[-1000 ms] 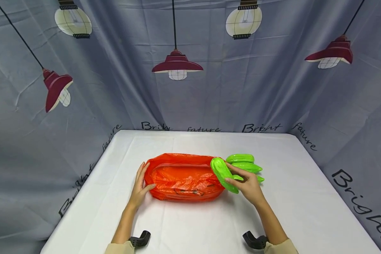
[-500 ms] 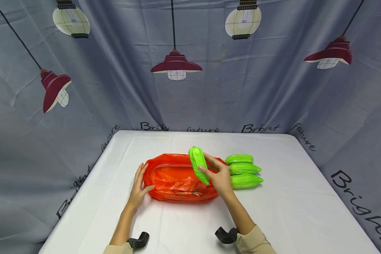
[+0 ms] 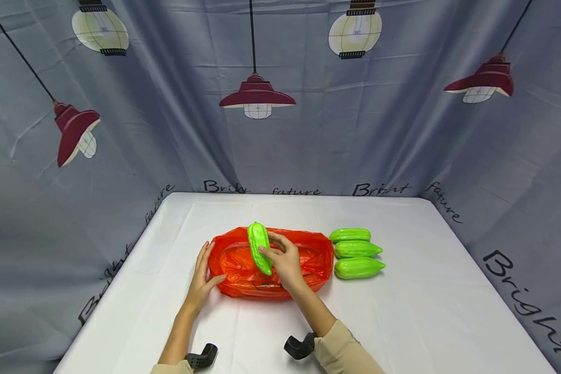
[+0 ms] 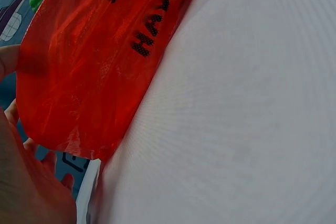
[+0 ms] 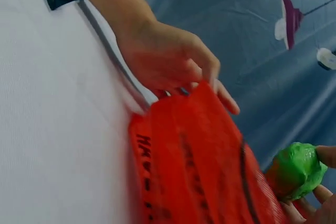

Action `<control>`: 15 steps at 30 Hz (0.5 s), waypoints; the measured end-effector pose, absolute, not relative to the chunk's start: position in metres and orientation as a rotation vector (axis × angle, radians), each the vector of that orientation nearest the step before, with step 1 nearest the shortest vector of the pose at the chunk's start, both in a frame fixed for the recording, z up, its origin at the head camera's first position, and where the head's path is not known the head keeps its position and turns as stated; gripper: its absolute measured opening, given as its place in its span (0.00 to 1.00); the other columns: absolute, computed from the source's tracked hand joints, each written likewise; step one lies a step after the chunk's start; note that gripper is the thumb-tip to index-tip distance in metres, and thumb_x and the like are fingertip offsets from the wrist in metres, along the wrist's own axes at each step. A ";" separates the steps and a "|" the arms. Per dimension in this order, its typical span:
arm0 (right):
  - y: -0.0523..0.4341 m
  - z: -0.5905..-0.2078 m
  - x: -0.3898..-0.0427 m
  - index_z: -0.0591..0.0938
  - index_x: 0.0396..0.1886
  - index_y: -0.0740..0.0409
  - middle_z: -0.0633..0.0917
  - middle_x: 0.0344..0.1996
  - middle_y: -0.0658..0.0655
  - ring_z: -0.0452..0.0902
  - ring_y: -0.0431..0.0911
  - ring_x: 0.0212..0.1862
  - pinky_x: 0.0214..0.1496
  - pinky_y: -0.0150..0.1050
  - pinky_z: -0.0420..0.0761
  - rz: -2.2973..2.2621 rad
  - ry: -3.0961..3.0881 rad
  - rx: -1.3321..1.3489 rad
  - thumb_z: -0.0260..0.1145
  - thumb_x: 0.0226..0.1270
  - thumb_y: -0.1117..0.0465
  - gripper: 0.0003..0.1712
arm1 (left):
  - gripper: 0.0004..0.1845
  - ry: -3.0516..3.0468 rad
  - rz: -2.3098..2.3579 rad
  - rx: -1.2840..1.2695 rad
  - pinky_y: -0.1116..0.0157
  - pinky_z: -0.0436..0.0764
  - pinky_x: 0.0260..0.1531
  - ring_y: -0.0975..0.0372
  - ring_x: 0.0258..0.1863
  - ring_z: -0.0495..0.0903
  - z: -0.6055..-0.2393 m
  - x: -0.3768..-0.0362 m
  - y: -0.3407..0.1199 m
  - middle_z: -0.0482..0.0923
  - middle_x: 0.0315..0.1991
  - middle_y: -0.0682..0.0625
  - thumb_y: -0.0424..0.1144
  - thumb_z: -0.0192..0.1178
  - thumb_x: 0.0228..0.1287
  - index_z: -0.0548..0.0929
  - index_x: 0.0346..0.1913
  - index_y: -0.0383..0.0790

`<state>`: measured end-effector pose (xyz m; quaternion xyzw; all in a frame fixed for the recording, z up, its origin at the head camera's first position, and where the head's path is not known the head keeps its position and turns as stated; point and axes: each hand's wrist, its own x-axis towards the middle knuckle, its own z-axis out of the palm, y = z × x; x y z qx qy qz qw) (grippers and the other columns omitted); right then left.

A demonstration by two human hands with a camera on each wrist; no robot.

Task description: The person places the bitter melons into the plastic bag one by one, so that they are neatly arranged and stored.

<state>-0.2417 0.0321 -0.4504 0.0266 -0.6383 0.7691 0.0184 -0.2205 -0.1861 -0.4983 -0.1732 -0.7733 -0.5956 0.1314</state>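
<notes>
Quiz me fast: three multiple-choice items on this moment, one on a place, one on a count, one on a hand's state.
1. Where is the held gourd?
A. over the bag
B. at the table's right edge
C. on the floor

2. How many gourds lie on the table?
A. one
B. three
C. five

3. What is the left hand doing?
A. gripping a gourd
B. resting at the bag's end
C. raised off the table

Answers: 1 A, the right hand holds it above the bag's mouth. 2 B, three lie right of the bag. 3 B, its fingers touch the bag's left end.

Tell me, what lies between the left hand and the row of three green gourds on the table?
In the head view, the orange plastic bag lies between the left hand and the three green gourds.
</notes>
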 end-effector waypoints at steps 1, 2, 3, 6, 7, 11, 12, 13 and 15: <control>0.027 -0.452 -0.243 0.76 0.55 0.61 0.78 0.50 0.61 0.79 0.50 0.43 0.40 0.41 0.81 2.397 -1.978 0.061 0.70 0.54 0.65 0.27 | 0.41 -2.245 -1.725 -0.502 0.38 0.40 0.60 0.45 0.69 0.39 -0.498 -0.220 -0.186 0.39 0.71 0.39 0.23 0.57 0.52 0.52 0.70 0.30; 0.023 -0.453 -0.243 0.76 0.55 0.62 0.78 0.49 0.62 0.79 0.50 0.42 0.40 0.41 0.81 2.395 -1.982 0.041 0.70 0.53 0.65 0.26 | 0.41 -2.244 -1.723 -0.500 0.38 0.40 0.60 0.45 0.69 0.39 -0.498 -0.220 -0.187 0.39 0.71 0.39 0.24 0.57 0.52 0.52 0.70 0.30; 0.019 -0.454 -0.244 0.77 0.54 0.62 0.79 0.48 0.62 0.80 0.50 0.41 0.40 0.41 0.81 2.387 -1.990 0.016 0.70 0.53 0.65 0.26 | 0.41 -2.245 -1.720 -0.500 0.39 0.40 0.60 0.45 0.69 0.39 -0.498 -0.220 -0.187 0.39 0.71 0.38 0.24 0.57 0.52 0.52 0.70 0.30; 0.008 -0.460 -0.246 0.79 0.51 0.62 0.80 0.45 0.61 0.80 0.49 0.38 0.38 0.40 0.81 2.334 -2.036 -0.068 0.72 0.51 0.65 0.25 | 0.41 -2.246 -1.714 -0.505 0.39 0.41 0.60 0.44 0.69 0.40 -0.498 -0.220 -0.187 0.40 0.71 0.38 0.24 0.58 0.51 0.52 0.70 0.30; 0.005 -0.462 -0.246 0.79 0.51 0.62 0.81 0.44 0.61 0.80 0.48 0.37 0.38 0.39 0.81 2.315 -2.056 -0.096 0.72 0.50 0.65 0.25 | 0.41 -2.248 -1.712 -0.508 0.39 0.41 0.60 0.44 0.69 0.40 -0.498 -0.220 -0.187 0.40 0.71 0.38 0.24 0.58 0.51 0.52 0.70 0.30; -0.005 -0.468 -0.249 0.81 0.48 0.60 0.83 0.40 0.58 0.80 0.46 0.35 0.35 0.37 0.81 2.213 -2.157 -0.161 0.75 0.47 0.64 0.25 | 0.42 -2.246 -1.712 -0.520 0.39 0.41 0.60 0.44 0.69 0.40 -0.498 -0.219 -0.187 0.40 0.71 0.37 0.24 0.58 0.50 0.52 0.69 0.30; -0.007 -0.470 -0.250 0.81 0.48 0.60 0.83 0.40 0.58 0.80 0.46 0.34 0.34 0.36 0.81 2.178 -2.188 -0.159 0.75 0.46 0.63 0.25 | 0.42 -2.243 -1.714 -0.526 0.39 0.42 0.60 0.44 0.68 0.40 -0.498 -0.219 -0.187 0.40 0.71 0.37 0.24 0.58 0.50 0.52 0.69 0.30; -0.009 -0.471 -0.250 0.81 0.47 0.61 0.83 0.39 0.58 0.80 0.45 0.34 0.33 0.36 0.81 2.145 -2.220 -0.155 0.75 0.46 0.63 0.25 | 0.42 -2.240 -1.716 -0.533 0.39 0.42 0.60 0.44 0.68 0.40 -0.498 -0.219 -0.187 0.40 0.71 0.37 0.24 0.58 0.50 0.52 0.69 0.29; -0.012 -0.472 -0.251 0.80 0.47 0.62 0.83 0.39 0.58 0.80 0.45 0.34 0.32 0.35 0.81 2.087 -2.274 -0.135 0.75 0.46 0.63 0.25 | 0.42 -2.234 -1.717 -0.543 0.39 0.42 0.60 0.43 0.68 0.41 -0.498 -0.220 -0.187 0.40 0.71 0.37 0.24 0.58 0.50 0.52 0.69 0.29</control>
